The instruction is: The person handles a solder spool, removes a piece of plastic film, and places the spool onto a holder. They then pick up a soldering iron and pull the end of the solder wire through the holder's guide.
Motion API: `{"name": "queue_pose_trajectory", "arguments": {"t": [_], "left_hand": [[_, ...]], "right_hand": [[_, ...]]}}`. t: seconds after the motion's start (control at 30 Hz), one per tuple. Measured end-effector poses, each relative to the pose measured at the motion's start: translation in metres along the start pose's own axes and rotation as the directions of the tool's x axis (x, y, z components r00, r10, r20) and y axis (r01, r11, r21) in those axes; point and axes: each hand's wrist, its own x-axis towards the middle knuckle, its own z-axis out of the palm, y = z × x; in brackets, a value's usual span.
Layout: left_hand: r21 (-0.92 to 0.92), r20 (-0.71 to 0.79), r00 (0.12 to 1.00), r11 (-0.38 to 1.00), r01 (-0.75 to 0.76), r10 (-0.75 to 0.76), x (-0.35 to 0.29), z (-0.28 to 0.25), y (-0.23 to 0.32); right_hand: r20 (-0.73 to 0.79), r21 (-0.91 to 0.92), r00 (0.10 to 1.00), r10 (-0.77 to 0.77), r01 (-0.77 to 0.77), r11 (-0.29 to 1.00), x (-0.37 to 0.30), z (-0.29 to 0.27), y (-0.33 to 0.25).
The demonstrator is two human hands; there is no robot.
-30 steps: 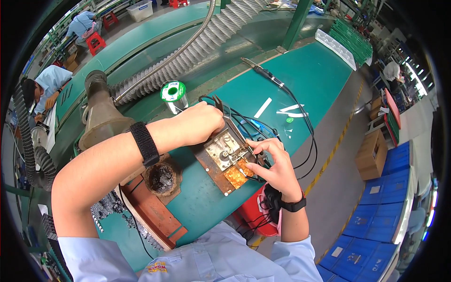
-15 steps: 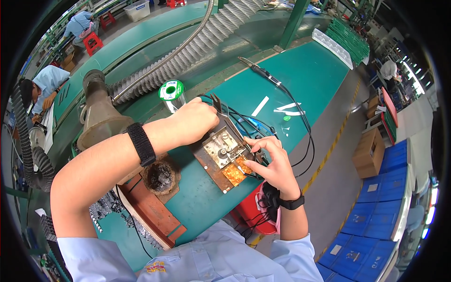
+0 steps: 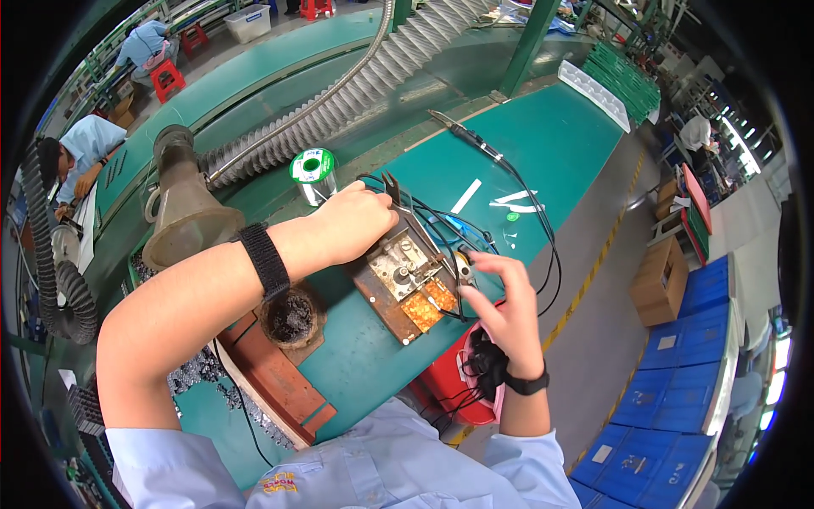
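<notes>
A metal fixture (image 3: 404, 270) with a bolted plate, screws and a rust-orange block (image 3: 428, 307) sits on a dark base on the green bench. My left hand (image 3: 360, 225) is closed in a fist at its far left corner; what it grips is hidden. Two dark metal prongs (image 3: 391, 188) stick up just beyond that fist. My right hand (image 3: 509, 310) hovers at the fixture's right side, thumb and forefinger apart. Between those fingertips shows a small pale metal part (image 3: 464, 268), apparently at the fixture's edge. Black cables (image 3: 437, 222) run behind the fixture.
A solder spool (image 3: 314, 170) stands behind my left hand. By my left forearm are a fume funnel (image 3: 191, 212) and a crusted round pot (image 3: 292, 318). A soldering iron (image 3: 466, 131), white strips (image 3: 513, 202) and a brown tray (image 3: 271, 373) lie on the bench. A co-worker (image 3: 89, 148) sits far left.
My right hand has drawn slightly right, away from the fixture, and its thumb and forefinger have parted from the small parts there. The left fist stays at the fixture's corner.
</notes>
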Motion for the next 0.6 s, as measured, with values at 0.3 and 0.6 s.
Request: {"name": "queue_pose_trajectory", "arguments": {"t": [0.3,0.6], "left_hand": [[0.027,0.172,0.984,0.999,0.044,-0.048,-0.001,-0.011,-0.006],[0.066,0.105,0.994,0.998,-0.002,-0.005,-0.004,-0.004,-0.006]], "right_hand": [[0.18,-0.287,0.983,0.029,0.024,0.958,-0.048,-0.01,-0.003],[0.149,-0.188,0.989,0.014,0.014,0.982,-0.059,-0.004,-0.018]]}}
